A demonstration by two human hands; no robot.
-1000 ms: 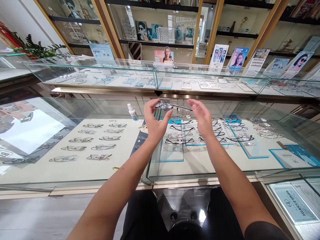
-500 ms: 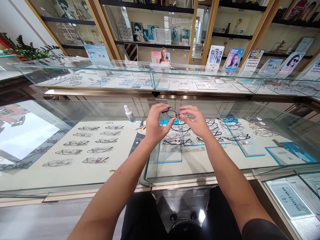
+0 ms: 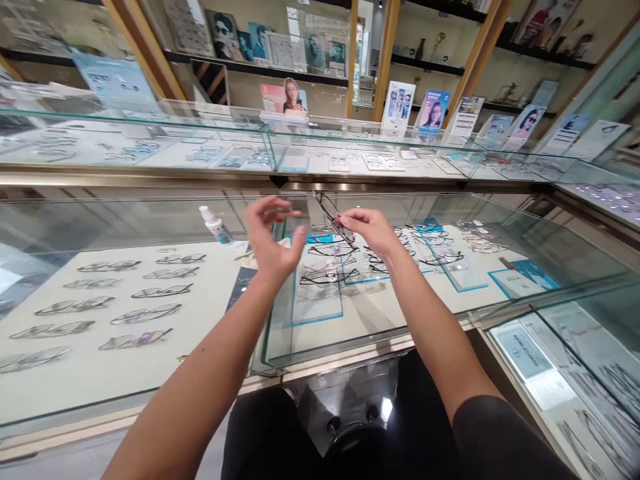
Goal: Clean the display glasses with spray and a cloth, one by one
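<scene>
A dark-framed pair of eyeglasses is pinched in my right hand, tilted steeply above the glass case. My left hand is raised to the left of it, fingers spread and apart from the glasses. Beyond my left hand a white spray bottle stands on the counter, and a beige cloth or brush-like item lies partly hidden behind that hand. Below my hands, several dark eyeglasses rest on blue-edged cards inside the case.
Several clear-lensed glasses lie in rows on the left. A second glass showcase runs along the back, with standing advertising cards on top. At lower right is another display case. Wooden-framed shelves rise behind.
My left hand has let go of the eyeglasses and moved left, opening. My right hand keeps them, now turned to a steep tilt. The view has swung to the right.
</scene>
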